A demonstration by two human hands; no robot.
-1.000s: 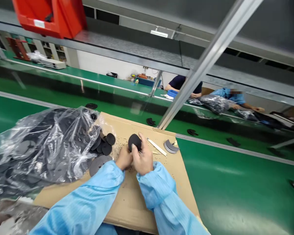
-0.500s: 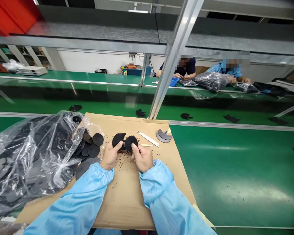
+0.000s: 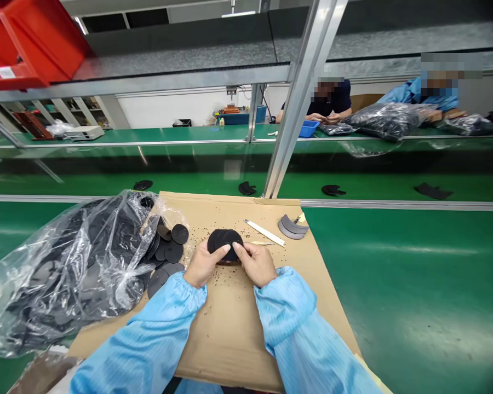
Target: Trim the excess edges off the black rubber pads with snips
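Observation:
Several overlapping black round discs [image 3: 227, 239] are held fanned out between my two hands, above a brown cardboard sheet [image 3: 230, 323]. My left hand [image 3: 205, 261] pinches their left side, its thumb lying across the front. On the right side my right hand [image 3: 257, 261] grips them, its thumb pressed near the other thumb. My fingers behind the discs are hidden. Small black crumbs lie scattered on the cardboard around the hands. Just beyond my right hand rests a white knife-like tool [image 3: 265, 232], with a thin yellowish tool [image 3: 261, 243] beside it.
A clear plastic bag [image 3: 78, 262] full of black discs lies at left, some discs [image 3: 173, 251] spilling out. Grey curved pieces [image 3: 293, 227] sit at the cardboard's right. Black pieces [image 3: 332, 190] lie along the green strip beyond. A metal post [image 3: 298, 109] rises ahead; two people work behind.
The black pieces, held apart in two parts before, are now brought together into one overlapping fan. My hands have moved closer to each other. The camera view has shifted slightly left.

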